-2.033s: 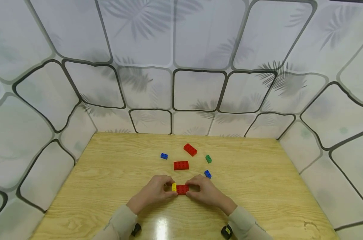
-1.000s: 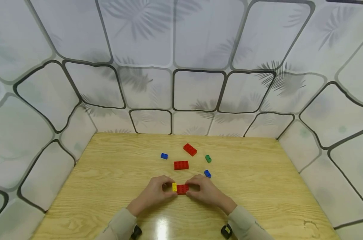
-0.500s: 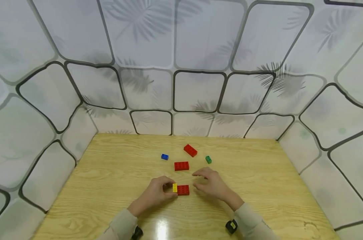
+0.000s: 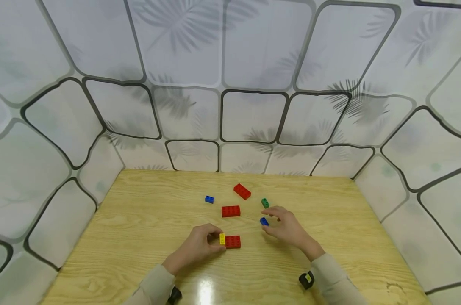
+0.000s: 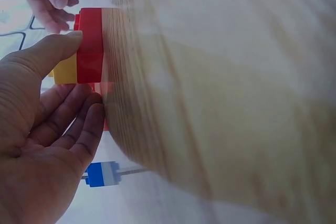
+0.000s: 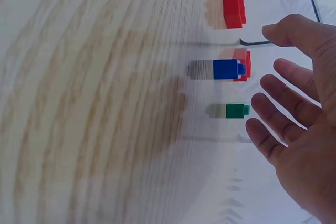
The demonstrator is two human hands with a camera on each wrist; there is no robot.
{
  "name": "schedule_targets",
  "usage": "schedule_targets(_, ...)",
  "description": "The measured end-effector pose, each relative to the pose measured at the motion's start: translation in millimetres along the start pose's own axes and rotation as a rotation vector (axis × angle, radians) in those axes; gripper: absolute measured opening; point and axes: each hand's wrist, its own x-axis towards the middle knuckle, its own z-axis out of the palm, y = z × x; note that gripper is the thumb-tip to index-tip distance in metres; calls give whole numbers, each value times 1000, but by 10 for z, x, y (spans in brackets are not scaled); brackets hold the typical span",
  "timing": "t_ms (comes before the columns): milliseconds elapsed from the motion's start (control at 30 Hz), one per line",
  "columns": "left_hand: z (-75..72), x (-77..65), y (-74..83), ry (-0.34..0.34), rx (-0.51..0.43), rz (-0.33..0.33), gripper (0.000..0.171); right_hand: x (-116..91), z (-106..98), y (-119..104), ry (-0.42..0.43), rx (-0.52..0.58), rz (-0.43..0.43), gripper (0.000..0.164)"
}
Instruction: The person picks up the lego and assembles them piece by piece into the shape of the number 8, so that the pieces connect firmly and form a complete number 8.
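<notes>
My left hand (image 4: 200,242) pinches a red brick (image 4: 233,242) between thumb and fingers at its left end. A small yellow brick (image 4: 222,239) sits on top of that end, seen also from the side in the left wrist view beside the thumb. My right hand (image 4: 287,227) holds nothing; its thumb and fingers are spread around a small blue brick (image 4: 264,221) on the table. In the right wrist view the fingers (image 6: 294,98) stand apart from this blue brick (image 6: 226,70). A green brick (image 4: 265,203) lies just beyond the right fingertips.
Another red brick (image 4: 231,211) lies ahead of the pinched one, and a slanted red brick (image 4: 242,191) farther back. A second blue brick (image 4: 209,199) lies back left. The wooden table (image 4: 146,212) meets a patterned cloth wall (image 4: 192,154) at its back edge.
My right hand has let go of the red brick's right end and moved right and forward to the blue brick. The left hand keeps its pinch in place.
</notes>
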Motion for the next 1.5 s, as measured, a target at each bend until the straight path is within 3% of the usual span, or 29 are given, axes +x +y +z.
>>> schedule_targets(767,-7,17,-12,-18,12,-15,35,4,-39,218,-55,-5,7,48)
schedule_targets(1500,-18,25,-4,-29,0,-19,35,63,-8,242,-121,-41,14,47)
